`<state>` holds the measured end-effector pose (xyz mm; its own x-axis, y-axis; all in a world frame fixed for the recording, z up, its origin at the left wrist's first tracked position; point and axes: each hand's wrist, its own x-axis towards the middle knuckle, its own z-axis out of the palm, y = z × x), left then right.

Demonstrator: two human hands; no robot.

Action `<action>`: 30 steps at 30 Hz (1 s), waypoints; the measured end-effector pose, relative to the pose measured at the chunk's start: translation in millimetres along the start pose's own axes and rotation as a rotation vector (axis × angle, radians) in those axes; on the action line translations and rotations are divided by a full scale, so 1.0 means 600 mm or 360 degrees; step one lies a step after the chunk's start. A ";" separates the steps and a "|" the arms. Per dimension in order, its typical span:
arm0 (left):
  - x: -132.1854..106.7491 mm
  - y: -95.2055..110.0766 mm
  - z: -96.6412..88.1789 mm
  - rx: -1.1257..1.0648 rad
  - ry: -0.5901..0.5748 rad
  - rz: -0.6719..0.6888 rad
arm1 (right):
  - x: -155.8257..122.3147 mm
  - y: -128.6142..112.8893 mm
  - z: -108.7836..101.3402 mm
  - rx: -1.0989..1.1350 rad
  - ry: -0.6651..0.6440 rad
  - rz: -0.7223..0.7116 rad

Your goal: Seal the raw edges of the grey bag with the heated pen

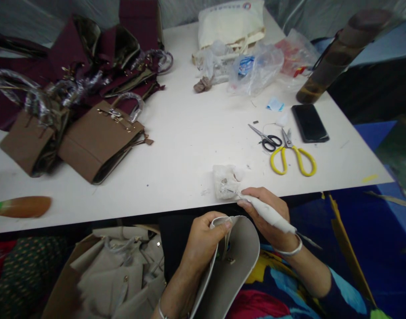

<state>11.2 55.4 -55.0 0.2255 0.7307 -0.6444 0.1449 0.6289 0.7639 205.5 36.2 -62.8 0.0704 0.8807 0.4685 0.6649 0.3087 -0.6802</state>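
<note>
My left hand (204, 241) is closed on the rim of a light grey handbag (236, 274), which gapes open in front of me below the table edge. A bit of metal hardware shows inside it. My right hand (269, 217) grips a white-handled pen-like tool (269, 213) with a thin metal tip and a cord at its rear, much like a soldering iron. Its tip is at a whitish block (223, 188) with dark marks, near the table's front edge; whether it touches is hard to tell.
Black-handled scissors (266, 138), yellow-handled snips (291, 155) and a phone (310, 123) lie on the right, near a bottle (342, 53). Brown handbags (99, 137) and maroon bags (73, 48) crowd the left. Below, a box holds grey bags (113, 283). An orange-brown handle (26, 207) lies at left.
</note>
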 end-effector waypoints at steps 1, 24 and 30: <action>0.000 0.000 0.000 0.0005 0.0001 -0.0001 | 0.000 0.000 0.001 -0.0013 -0.0003 -0.0005; -0.008 0.001 0.005 0.0062 0.0033 0.0051 | -0.006 0.007 0.011 -0.0089 0.0022 -0.0037; -0.009 -0.003 0.006 0.0045 0.0039 0.0070 | 0.005 0.001 0.009 -0.0015 -0.0023 -0.0058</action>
<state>13.1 49.6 -52.8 0.2084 0.7639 -0.6108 0.1625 0.5888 0.7918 202.0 40.9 -65.0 0.0355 0.8741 0.4845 0.6738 0.3371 -0.6576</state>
